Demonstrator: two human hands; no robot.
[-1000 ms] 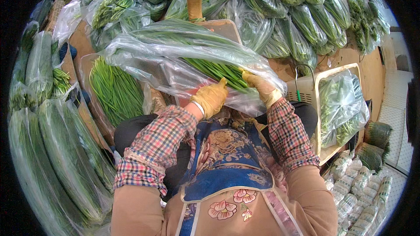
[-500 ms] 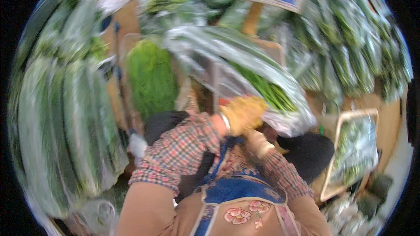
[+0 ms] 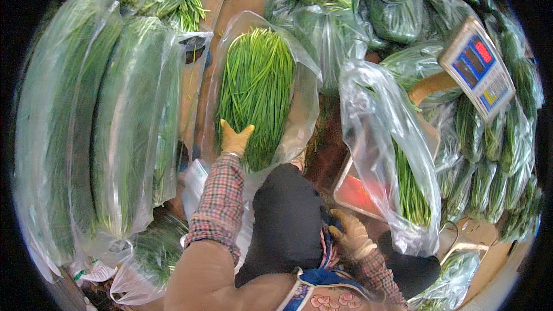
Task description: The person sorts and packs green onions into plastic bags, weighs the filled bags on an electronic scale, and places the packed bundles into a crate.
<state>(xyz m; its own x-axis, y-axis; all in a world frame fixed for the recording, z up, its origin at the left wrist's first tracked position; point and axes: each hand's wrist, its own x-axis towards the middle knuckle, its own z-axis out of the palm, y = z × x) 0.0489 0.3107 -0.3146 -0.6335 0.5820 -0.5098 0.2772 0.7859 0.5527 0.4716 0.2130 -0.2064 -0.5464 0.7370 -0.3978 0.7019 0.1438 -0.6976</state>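
A loose pile of long green garlic chives (image 3: pixel 259 75) lies on an opened clear plastic sheet. My left hand (image 3: pixel 235 138), in a yellow glove, rests against the near left edge of the pile with thumb and finger spread; its other fingers are partly hidden. My right hand (image 3: pixel 351 236), also gloved, is beside my dark knee with bent fingers apart and nothing visible in them. Right of it, a clear plastic bag (image 3: pixel 377 103) of chives lies slantwise across a scale with a red platform (image 3: pixel 354 193).
The scale's display (image 3: pixel 478 69) stands on a post at the right. Long bagged bundles of greens (image 3: pixel 124 132) line the left side. More bagged greens (image 3: pixel 328 40) fill the back and right. A crate of bagged greens (image 3: pixel 452 279) is at the lower right.
The view has swung left. Both hands were together by the bag on the scale; now my left hand is at the chive pile and my right hand is apart from the bag.
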